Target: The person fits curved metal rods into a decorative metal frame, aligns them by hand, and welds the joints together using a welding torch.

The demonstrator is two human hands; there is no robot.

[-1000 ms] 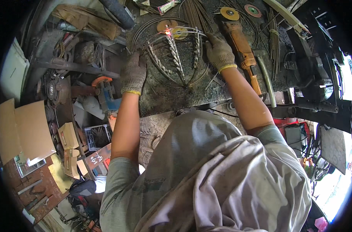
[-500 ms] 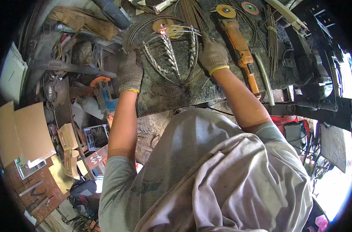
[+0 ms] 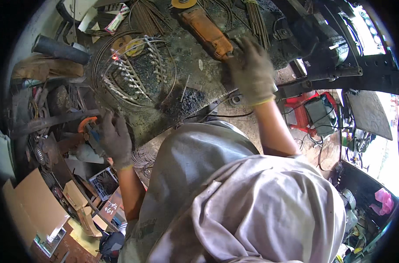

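Note:
My right hand, in a grey knitted glove, is over the rear end of an orange angle grinder and hides its handle. Motion smears the fingers, so I cannot tell if they grip it. My left hand, gloved alike, hangs by the bench's front left edge with fingers apart and nothing in them. Between the two, on the dark metal bench, lies a frame of bent metal rods with rows of small pale pieces. A bright red spot shows at its upper left.
Yellow discs lie behind the frame, rod bundles farther back. Dark grit and a short thin rod are near the bench's front edge. A cable runs below it. A red stool stands at the right.
Both hands have let go of the rod frame. The right hand has moved right to the grinder, the left back toward me. The view has shifted, moving the bench up and left in the picture.

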